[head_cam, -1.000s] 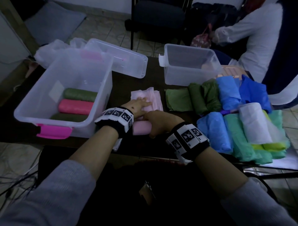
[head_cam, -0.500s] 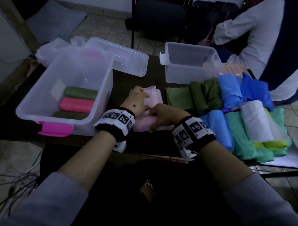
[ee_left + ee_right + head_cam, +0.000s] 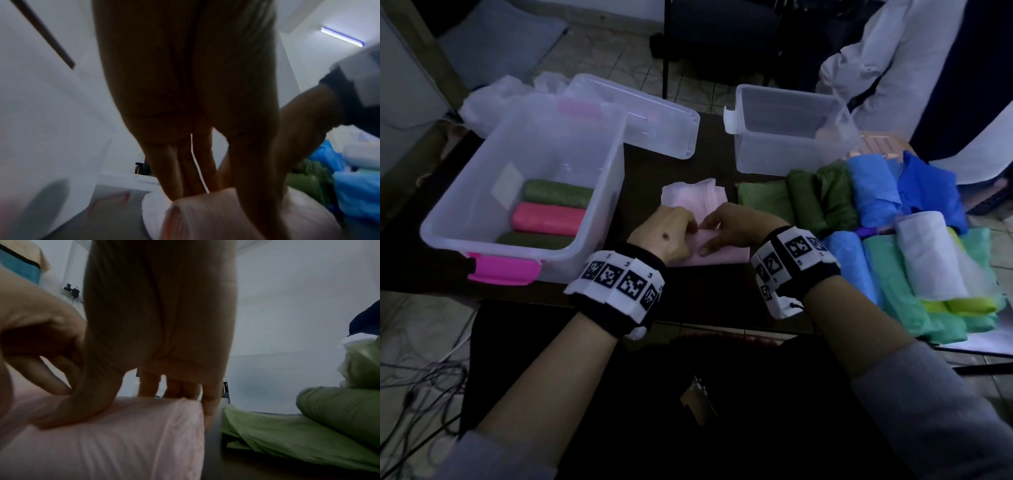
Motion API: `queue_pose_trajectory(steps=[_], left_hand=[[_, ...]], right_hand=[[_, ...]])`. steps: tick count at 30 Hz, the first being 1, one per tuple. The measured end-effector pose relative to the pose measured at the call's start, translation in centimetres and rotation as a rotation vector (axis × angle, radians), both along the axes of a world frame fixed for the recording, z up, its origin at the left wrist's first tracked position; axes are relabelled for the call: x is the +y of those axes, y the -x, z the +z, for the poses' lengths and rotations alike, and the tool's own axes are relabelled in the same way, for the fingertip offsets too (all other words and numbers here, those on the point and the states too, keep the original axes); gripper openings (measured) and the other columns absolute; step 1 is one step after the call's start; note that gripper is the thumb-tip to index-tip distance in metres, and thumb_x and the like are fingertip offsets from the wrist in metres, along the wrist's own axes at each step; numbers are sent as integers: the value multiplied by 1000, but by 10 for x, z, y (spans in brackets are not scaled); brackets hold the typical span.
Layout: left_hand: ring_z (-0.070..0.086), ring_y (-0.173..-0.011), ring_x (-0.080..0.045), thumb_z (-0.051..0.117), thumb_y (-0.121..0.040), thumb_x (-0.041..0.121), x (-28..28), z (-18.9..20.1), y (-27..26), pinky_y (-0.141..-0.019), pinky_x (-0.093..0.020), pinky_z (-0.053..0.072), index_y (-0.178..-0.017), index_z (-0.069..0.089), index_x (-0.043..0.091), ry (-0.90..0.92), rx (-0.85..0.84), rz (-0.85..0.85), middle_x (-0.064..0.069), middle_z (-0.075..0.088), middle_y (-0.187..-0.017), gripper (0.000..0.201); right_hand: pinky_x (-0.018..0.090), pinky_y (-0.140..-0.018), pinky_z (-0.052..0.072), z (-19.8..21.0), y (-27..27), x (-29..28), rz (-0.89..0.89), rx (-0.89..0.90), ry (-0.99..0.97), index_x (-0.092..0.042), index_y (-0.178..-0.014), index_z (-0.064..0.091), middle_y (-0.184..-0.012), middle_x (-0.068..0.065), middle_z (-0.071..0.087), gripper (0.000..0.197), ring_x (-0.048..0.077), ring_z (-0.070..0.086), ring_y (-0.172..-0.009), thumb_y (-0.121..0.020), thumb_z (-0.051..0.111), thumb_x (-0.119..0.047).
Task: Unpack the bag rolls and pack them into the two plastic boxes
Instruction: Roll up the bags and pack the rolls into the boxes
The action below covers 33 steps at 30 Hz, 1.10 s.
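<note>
A pale pink bag roll point(image 3: 719, 255) lies on the dark table point(image 3: 709, 287) in front of me, its loose flat end point(image 3: 693, 195) stretching away. My left hand point(image 3: 671, 236) and right hand point(image 3: 726, 229) both grip it side by side with fingers curled. In the right wrist view the thumb presses on top of the pink roll point(image 3: 123, 451) and the fingers point(image 3: 185, 394) reach behind it. The left box point(image 3: 465, 222), with a pink latch, holds two green rolls and a pink roll point(image 3: 548, 219). The right box point(image 3: 791, 154) looks empty.
A pile of green point(image 3: 808, 202), blue point(image 3: 873, 192), white point(image 3: 928, 253) and teal point(image 3: 893, 294) bag rolls fills the table's right side. A clear lid point(image 3: 654, 116) lies behind the left box. A person in white point(image 3: 893, 68) stands at the back right.
Both hands have moved away from me along the pink bag, rolling it up. The roll has grown thicker and the flat loose end shorter.
</note>
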<state>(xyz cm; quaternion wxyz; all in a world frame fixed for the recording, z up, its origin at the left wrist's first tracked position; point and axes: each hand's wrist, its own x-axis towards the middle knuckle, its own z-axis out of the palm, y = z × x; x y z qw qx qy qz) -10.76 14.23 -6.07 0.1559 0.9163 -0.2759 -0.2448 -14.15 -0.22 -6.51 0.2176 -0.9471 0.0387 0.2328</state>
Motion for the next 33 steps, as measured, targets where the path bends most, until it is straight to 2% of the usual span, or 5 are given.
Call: queue_pose_trajectory(steps=[5, 12, 19, 24, 33], left_hand=[[52, -116, -22, 83, -65, 17, 0, -7, 4, -91, -33, 45, -127, 49, 15, -64, -19, -50, -5, 51, -128, 70], [57, -108, -18, 76, -74, 11, 3, -1, -4, -85, -26, 46, -124, 58, 20, -53, 86, -36, -3, 60, -120, 54], [56, -110, -21, 68, -82, 26, 0, 3, 2, -94, -36, 48, -129, 52, 17, -272, 83, -188, -4, 59, -121, 50], [49, -121, -21, 69, -80, 12, 0, 2, 10, -94, -31, 43, -142, 33, 20, -90, 53, -131, -4, 50, -134, 72], [51, -114, -20, 56, -91, 19, -2, -2, 3, -85, -27, 40, -138, 41, 19, -148, 138, -132, -7, 53, -127, 49]], right_hand=[[24, -81, 39, -4, 7, 4, -7, -189, 37, -12, -110, 59, -109, 3, 57, 41, 15, 52, -100, -76, 75, -29], [24, -81, 36, -3, 30, 12, 32, -151, 115, -14, -123, 55, -118, 4, 53, 63, 19, 51, -107, -69, 81, -33], [23, -83, 38, 2, 34, 12, 82, -35, 27, -15, -124, 60, -116, 4, 64, 46, 18, 57, -105, -81, 71, -25], [21, -89, 34, 2, 25, 7, 82, 9, 11, -14, -133, 52, -127, 3, 58, 54, 19, 53, -117, -84, 68, -27], [28, -95, 41, 1, 18, 1, -54, -55, -58, -12, -123, 53, -122, 7, 55, 49, 19, 52, -113, -80, 73, -24]])
